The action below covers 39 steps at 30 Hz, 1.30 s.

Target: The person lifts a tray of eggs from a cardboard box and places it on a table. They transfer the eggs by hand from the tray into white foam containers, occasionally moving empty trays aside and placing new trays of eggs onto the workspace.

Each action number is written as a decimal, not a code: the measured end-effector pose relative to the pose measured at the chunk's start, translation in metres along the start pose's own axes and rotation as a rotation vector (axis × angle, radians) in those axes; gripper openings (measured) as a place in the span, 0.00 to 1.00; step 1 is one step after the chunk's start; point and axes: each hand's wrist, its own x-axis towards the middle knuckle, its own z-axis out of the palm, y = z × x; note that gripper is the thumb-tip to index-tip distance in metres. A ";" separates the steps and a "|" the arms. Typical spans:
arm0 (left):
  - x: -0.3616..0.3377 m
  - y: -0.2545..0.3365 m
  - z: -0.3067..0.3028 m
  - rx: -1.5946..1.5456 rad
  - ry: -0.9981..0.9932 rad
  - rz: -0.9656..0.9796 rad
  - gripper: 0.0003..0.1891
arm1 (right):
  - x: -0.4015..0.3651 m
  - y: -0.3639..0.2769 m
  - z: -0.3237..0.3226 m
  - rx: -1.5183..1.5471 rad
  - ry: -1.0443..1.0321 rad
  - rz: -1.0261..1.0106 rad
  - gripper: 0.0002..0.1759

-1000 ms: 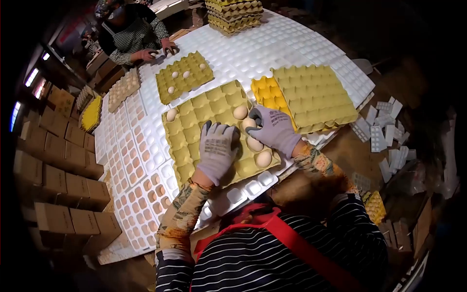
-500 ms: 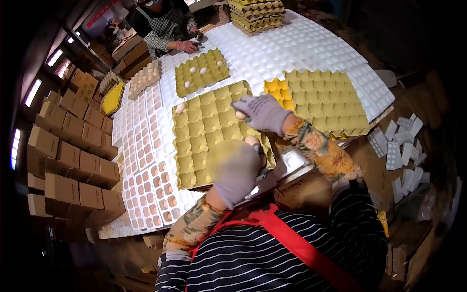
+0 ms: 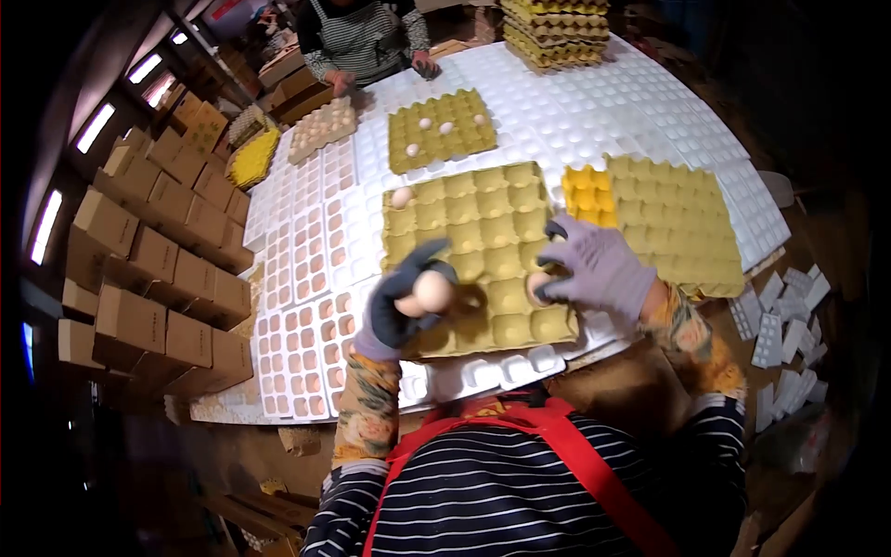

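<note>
Both hands wear grey gloves with dark palms. My left hand, turned palm up above the near left part of the yellow-green egg tray, has its fingers curled round two eggs. At the tray's right side, my right hand reaches down with its fingers round an egg. One more egg rests in the tray's far left corner. To the right lies another yellow-green tray, partly over a bright yellow one.
White moulded trays cover the table, several filled with eggs at left. A smaller tray holds several eggs. Across the table stands a person near a full egg tray. Stacked trays stand behind; cardboard boxes at left.
My left hand has turned palm up and shifted left, showing its eggs. My right hand has come nearer, to the tray's right side. The view has shifted, and the eggs at the tray's near right edge are gone.
</note>
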 end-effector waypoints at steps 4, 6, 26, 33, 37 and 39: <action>0.009 0.063 -0.066 0.145 0.253 0.023 0.23 | 0.015 -0.025 0.014 -0.380 -0.164 0.025 0.23; 0.033 0.088 -0.100 0.779 0.428 -0.136 0.17 | 0.024 -0.029 0.014 -0.328 -0.190 0.041 0.24; 0.065 0.171 -0.351 1.066 0.274 -0.114 0.30 | 0.299 -0.193 0.058 0.309 0.070 0.132 0.30; -0.052 0.082 -0.442 1.652 0.528 -0.499 0.25 | 0.476 -0.263 0.191 -0.392 -0.515 -0.012 0.26; -0.077 0.067 -0.457 1.569 0.615 -0.340 0.22 | 0.528 -0.262 0.272 -0.480 -0.541 0.023 0.24; -0.079 0.073 -0.439 1.479 0.657 -0.094 0.19 | 0.541 -0.260 0.277 -0.450 -0.507 0.043 0.23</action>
